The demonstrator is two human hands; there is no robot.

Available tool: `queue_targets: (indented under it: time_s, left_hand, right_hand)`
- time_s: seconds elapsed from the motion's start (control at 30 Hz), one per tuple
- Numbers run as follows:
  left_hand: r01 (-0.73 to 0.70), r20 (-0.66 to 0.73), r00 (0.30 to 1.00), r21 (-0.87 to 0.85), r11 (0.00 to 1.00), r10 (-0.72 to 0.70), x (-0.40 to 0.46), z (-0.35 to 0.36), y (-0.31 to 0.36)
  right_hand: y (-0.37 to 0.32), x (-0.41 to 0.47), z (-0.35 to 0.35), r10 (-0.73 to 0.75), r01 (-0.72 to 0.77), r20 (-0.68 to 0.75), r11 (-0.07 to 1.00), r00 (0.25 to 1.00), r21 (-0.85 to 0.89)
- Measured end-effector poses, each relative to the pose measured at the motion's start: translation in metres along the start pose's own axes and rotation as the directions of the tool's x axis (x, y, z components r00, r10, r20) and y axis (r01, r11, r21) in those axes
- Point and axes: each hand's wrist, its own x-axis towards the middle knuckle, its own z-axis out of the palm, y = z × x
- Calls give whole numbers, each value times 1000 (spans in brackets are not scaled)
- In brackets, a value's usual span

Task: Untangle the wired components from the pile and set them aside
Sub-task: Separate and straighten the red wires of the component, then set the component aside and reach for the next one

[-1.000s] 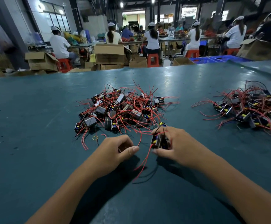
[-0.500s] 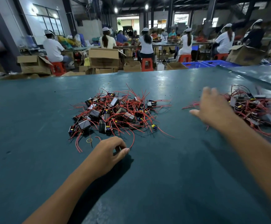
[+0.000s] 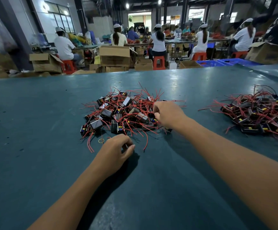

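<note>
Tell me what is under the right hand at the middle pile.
The right hand reaches into the near-right edge of the middle pile. Red wires and a black component poke out below it. Whatever its fingers touch or hold is covered by the hand itself.

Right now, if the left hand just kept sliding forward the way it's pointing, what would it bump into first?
Probably the loose red wires at the near edge of the tangled pile, just ahead of the left hand. Depth is hard to judge from this one view.
</note>
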Motion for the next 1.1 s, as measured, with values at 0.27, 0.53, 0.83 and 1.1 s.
queue_targets:
  time_s: [0.27,0.53,0.83,1.1]
  left_hand:
    - [60,-112,992,-12,998,-61,4,0,-1]
    - [71,-115,991,-3,997,-71,6,1,-2]
    - [72,-115,991,-7,997,-72,8,2,-3]
    - [147,-92,978,-326,934,-186,7,4,4]
  right_hand:
    - [-32,33,12,-154,159,-164,987,974,18]
    - [-50,61,26,-120,123,43,989,992,-77]
    - [-48,55,15,-85,81,83,995,993,57]
    - [-48,-21,-30,-148,376,-473,819,869,434]
